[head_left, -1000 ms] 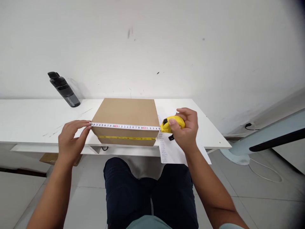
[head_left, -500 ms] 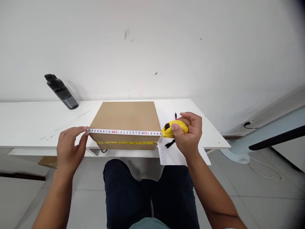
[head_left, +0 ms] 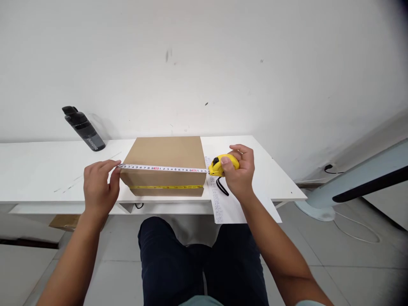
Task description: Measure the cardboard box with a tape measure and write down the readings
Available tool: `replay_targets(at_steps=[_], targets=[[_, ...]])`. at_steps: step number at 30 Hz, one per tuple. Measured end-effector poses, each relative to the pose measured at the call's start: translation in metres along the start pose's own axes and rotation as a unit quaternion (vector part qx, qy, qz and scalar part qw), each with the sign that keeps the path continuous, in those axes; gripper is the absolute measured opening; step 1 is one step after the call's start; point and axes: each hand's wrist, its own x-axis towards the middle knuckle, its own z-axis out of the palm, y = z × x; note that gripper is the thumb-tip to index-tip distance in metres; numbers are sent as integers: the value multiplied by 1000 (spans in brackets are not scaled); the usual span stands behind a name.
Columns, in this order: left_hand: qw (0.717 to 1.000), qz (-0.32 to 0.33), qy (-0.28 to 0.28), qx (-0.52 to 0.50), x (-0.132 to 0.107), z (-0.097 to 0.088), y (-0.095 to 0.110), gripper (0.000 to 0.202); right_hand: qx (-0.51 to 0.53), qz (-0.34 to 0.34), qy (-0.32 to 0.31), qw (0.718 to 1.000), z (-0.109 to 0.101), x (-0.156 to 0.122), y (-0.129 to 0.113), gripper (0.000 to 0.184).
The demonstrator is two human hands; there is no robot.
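A brown cardboard box [head_left: 168,151] sits on the white table, with a strip of yellow tape [head_left: 165,187] along its near side. Across the box's near top edge stretches the white blade of a tape measure [head_left: 224,165]. My left hand [head_left: 102,185] pinches the blade's end at the box's left corner. On the right, my right hand [head_left: 240,172] grips the yellow tape measure case just beyond the box's right side, thumb on top near its black button. A black wrist strap hangs from the case over a sheet of paper.
A black bottle [head_left: 85,131] stands at the back left of the table [head_left: 41,170]. Handwritten paper [head_left: 229,208] overhangs the front edge at right. A pale blue upright appliance [head_left: 350,187] stands on the floor to the right. The wall is behind.
The right hand and case have moved left and slightly up, and less blade shows. The left hand is a little higher and further right. The box's right edge now appears further left.
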Motion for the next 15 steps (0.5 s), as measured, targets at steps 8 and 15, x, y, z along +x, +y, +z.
replay_targets(at_steps=[8, 15], targets=[[968, 55, -24, -245, -40, -40, 91, 39, 19, -144, -6, 989, -14, -34, -42, 35], [776, -288, -181, -531, -96, -4, 171, 44, 26, -124, -194, 973, -10, -96, -42, 52]])
